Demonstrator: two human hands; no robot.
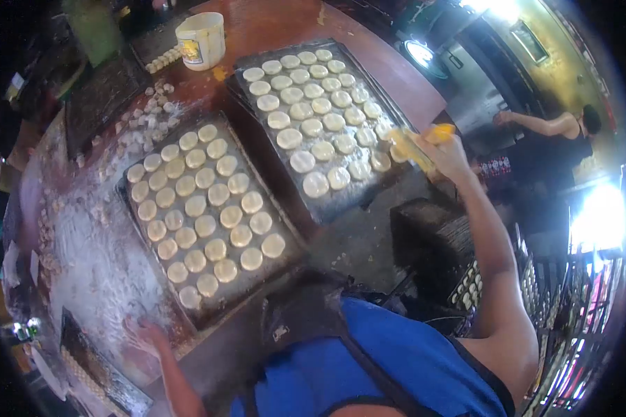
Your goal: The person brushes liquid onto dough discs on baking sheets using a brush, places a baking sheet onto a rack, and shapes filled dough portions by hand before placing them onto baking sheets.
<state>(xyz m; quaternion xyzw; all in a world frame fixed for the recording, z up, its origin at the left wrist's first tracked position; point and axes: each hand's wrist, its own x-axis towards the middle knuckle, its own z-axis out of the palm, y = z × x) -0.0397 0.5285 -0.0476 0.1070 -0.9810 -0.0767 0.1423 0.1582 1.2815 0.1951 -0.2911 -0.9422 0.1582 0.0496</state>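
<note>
My right hand (444, 154) grips a wide yellow pastry brush (412, 147), blurred by motion, over the right edge of a dark baking tray (351, 198). Rows of pale, flat dough rounds (320, 106) cover that tray, and some near the brush look shiny. To its left lies a second baking tray (247, 281), also filled with dough rounds (205, 226). My left hand (146, 338), slightly blurred, is low over the floured tabletop with its fingers spread, holding nothing, near the second tray's lower left corner.
A white plastic bucket (202, 43) stands at the back of the red table (268, 24). Small dough pieces (153, 111) lie scattered on flour at the left. A narrow tray (87, 361) is at lower left. Another person (553, 139) reaches out at the right.
</note>
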